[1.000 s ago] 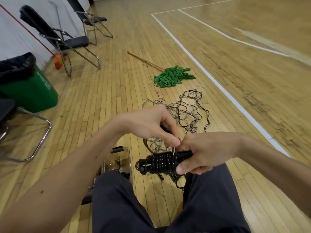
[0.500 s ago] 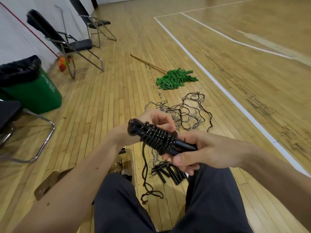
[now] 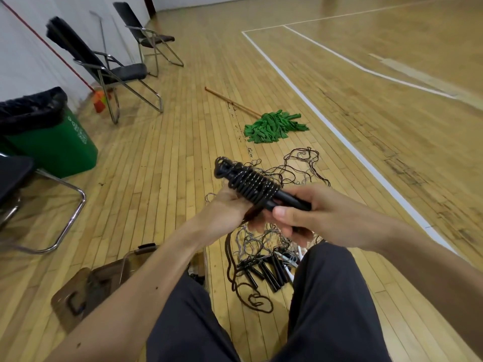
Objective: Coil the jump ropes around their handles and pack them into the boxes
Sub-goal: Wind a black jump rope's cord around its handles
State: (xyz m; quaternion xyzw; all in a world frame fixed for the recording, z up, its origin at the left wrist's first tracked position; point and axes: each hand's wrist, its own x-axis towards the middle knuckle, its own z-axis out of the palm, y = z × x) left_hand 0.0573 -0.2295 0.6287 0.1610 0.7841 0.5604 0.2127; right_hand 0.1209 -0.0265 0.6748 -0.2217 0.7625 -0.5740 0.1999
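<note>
Wooden gym floor (image 3: 162, 163) with white court lines, seen from above a seated person's dark-trousered knees. Along the left wall stand two folding chairs (image 3: 115, 66) and a green bin (image 3: 57, 142) lined with a black bag; a green mop (image 3: 271, 125) lies on the floor farther out. A clear plastic box (image 3: 136, 262) sits on the floor beside the left knee, partly hidden by the left forearm. Ahead of the knees spreads a tangle of loose ropes (image 3: 295, 168), and between the legs lies a cluster of black handles (image 3: 264, 273) with cord trailing from them. The coiled jump rope (image 3: 248, 182), black cord wound tightly around its paired handles, is held in the air above this pile, tilted with its wound end up and to the left. The right hand (image 3: 313, 215) is closed around the bare lower end of the handles, thumb laid along them. The left hand (image 3: 230, 210) sits beneath the wound section, fingers curled up against the coils; its exact grip cannot be told.
</note>
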